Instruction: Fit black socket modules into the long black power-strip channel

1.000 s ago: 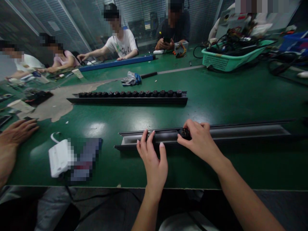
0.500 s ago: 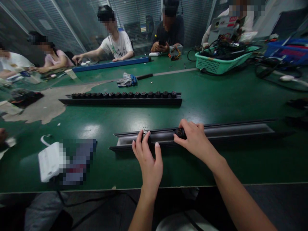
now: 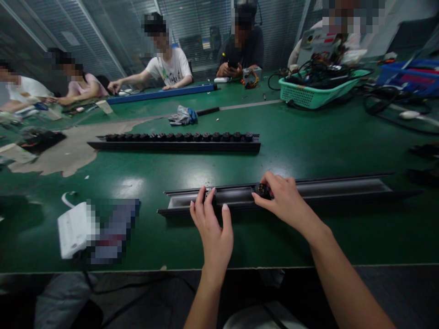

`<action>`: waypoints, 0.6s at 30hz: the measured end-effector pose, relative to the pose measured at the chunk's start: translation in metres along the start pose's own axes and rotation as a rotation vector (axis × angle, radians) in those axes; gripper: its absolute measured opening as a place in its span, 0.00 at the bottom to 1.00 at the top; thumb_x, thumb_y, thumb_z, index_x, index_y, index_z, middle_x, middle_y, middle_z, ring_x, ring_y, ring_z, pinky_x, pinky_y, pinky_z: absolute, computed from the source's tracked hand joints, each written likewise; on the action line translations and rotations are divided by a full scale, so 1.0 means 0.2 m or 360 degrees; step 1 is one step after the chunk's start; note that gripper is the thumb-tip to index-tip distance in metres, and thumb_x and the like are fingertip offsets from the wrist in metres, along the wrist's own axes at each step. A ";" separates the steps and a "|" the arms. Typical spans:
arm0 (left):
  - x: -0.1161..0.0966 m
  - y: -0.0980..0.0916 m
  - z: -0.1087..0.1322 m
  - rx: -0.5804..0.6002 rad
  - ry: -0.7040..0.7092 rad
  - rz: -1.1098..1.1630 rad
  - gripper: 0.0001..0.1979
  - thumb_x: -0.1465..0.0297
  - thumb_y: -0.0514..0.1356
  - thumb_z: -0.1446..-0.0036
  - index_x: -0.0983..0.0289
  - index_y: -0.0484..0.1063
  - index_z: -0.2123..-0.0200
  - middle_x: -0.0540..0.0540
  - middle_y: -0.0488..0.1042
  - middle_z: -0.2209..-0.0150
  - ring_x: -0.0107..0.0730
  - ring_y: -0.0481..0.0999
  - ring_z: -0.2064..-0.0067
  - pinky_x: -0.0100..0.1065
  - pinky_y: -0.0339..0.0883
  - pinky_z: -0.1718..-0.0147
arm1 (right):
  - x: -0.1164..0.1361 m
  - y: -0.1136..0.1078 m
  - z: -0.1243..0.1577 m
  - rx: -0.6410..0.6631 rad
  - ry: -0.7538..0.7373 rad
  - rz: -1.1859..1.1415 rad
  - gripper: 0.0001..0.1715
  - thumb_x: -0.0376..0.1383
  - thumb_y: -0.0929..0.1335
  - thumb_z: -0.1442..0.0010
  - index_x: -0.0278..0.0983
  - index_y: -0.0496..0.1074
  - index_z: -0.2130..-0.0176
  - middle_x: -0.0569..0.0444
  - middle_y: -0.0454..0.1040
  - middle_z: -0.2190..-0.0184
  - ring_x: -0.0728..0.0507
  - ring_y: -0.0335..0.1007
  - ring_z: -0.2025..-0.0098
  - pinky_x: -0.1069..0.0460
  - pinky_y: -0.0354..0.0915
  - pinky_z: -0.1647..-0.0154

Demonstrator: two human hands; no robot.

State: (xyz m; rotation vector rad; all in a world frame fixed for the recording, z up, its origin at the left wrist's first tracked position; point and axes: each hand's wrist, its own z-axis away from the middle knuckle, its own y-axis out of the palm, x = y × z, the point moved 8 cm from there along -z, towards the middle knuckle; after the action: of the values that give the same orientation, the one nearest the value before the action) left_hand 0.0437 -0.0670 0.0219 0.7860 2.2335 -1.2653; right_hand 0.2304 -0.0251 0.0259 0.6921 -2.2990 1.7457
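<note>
A long dark metal channel (image 3: 343, 188) lies across the green table (image 3: 308, 137) in front of me. My left hand (image 3: 212, 224) rests on its near edge, fingers stretched onto a small black socket part (image 3: 207, 193) in the channel. My right hand (image 3: 284, 201) is closed in a pinch around a round black socket module (image 3: 261, 190) seated in the channel, a short way to the right of the left hand.
A second channel (image 3: 174, 145), filled with a row of black modules, lies farther back. A white box (image 3: 73, 230) sits at the near left. Gloves (image 3: 183, 115), a green basket of cables (image 3: 315, 87) and several seated people line the far side.
Another person's hand at the left edge has withdrawn out of view. My own hands have stayed on the channel, with only slight camera shift.
</note>
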 end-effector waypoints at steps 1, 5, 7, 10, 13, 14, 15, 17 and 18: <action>0.00 0.00 0.00 0.0000 0.0000 -0.0001 0.20 0.66 0.52 0.34 0.59 0.60 0.40 0.61 0.57 0.34 0.40 0.53 0.32 0.52 0.37 0.32 | -0.01 0.00 0.00 -0.0004 0.0005 0.0010 0.13 0.44 0.65 0.39 0.39 0.59 0.63 0.54 0.70 0.68 0.43 0.65 0.65 0.48 0.51 0.58; 0.00 0.00 0.00 -0.0002 0.0003 -0.0005 0.20 0.66 0.52 0.34 0.60 0.60 0.40 0.61 0.58 0.35 0.39 0.53 0.32 0.52 0.37 0.32 | -0.01 -0.01 0.00 0.0001 -0.0004 0.0028 0.13 0.44 0.65 0.39 0.39 0.59 0.63 0.54 0.70 0.68 0.42 0.65 0.65 0.48 0.52 0.58; 0.00 0.00 0.00 -0.0004 0.0002 -0.0007 0.20 0.66 0.52 0.34 0.60 0.60 0.40 0.61 0.58 0.35 0.39 0.53 0.32 0.51 0.36 0.32 | -0.01 -0.01 0.01 0.0021 0.0006 0.0040 0.13 0.44 0.65 0.39 0.39 0.59 0.63 0.54 0.70 0.68 0.43 0.65 0.65 0.48 0.52 0.58; 0.00 0.00 0.00 -0.0002 0.0004 -0.0010 0.20 0.67 0.52 0.34 0.60 0.60 0.40 0.61 0.58 0.35 0.39 0.53 0.32 0.51 0.36 0.32 | -0.01 -0.02 0.01 0.0006 0.0034 0.0104 0.13 0.44 0.65 0.39 0.39 0.59 0.63 0.53 0.70 0.68 0.42 0.66 0.64 0.48 0.52 0.58; 0.00 0.00 0.00 0.0001 -0.0001 -0.0005 0.20 0.66 0.52 0.34 0.60 0.60 0.40 0.61 0.58 0.35 0.39 0.53 0.32 0.52 0.36 0.32 | -0.03 -0.02 0.01 -0.0012 0.0041 0.0124 0.13 0.44 0.65 0.39 0.39 0.59 0.63 0.53 0.70 0.69 0.41 0.66 0.64 0.48 0.52 0.58; 0.00 0.00 0.00 0.0000 -0.0004 -0.0002 0.20 0.66 0.52 0.34 0.60 0.60 0.40 0.61 0.58 0.34 0.40 0.53 0.32 0.52 0.36 0.32 | -0.03 -0.03 0.02 -0.0014 0.0042 0.0120 0.13 0.44 0.65 0.39 0.39 0.59 0.63 0.53 0.70 0.69 0.42 0.65 0.65 0.48 0.52 0.59; 0.00 0.00 0.00 -0.0002 -0.0003 0.0000 0.20 0.66 0.52 0.34 0.60 0.60 0.40 0.61 0.58 0.34 0.40 0.53 0.32 0.52 0.36 0.32 | -0.04 -0.03 0.02 -0.0018 0.0044 0.0118 0.13 0.44 0.65 0.39 0.39 0.59 0.63 0.54 0.70 0.69 0.42 0.65 0.66 0.48 0.52 0.59; 0.00 0.00 0.00 -0.0006 0.0003 0.0002 0.20 0.66 0.52 0.34 0.59 0.60 0.40 0.61 0.58 0.34 0.40 0.53 0.32 0.52 0.36 0.32 | -0.06 -0.04 0.02 -0.0035 0.0048 0.0134 0.13 0.45 0.65 0.39 0.39 0.59 0.63 0.53 0.70 0.69 0.42 0.65 0.66 0.48 0.52 0.60; 0.00 0.00 0.00 -0.0006 0.0006 0.0002 0.20 0.66 0.52 0.34 0.60 0.60 0.41 0.61 0.58 0.34 0.40 0.53 0.32 0.52 0.36 0.32 | -0.07 -0.04 0.02 -0.0043 0.0047 0.0146 0.13 0.45 0.65 0.39 0.39 0.59 0.64 0.53 0.70 0.69 0.42 0.65 0.66 0.48 0.52 0.60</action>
State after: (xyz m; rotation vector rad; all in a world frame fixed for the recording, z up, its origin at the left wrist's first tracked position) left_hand 0.0435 -0.0664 0.0213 0.7893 2.2375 -1.2593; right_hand 0.2465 -0.0281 0.0262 0.5609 -2.3645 1.7476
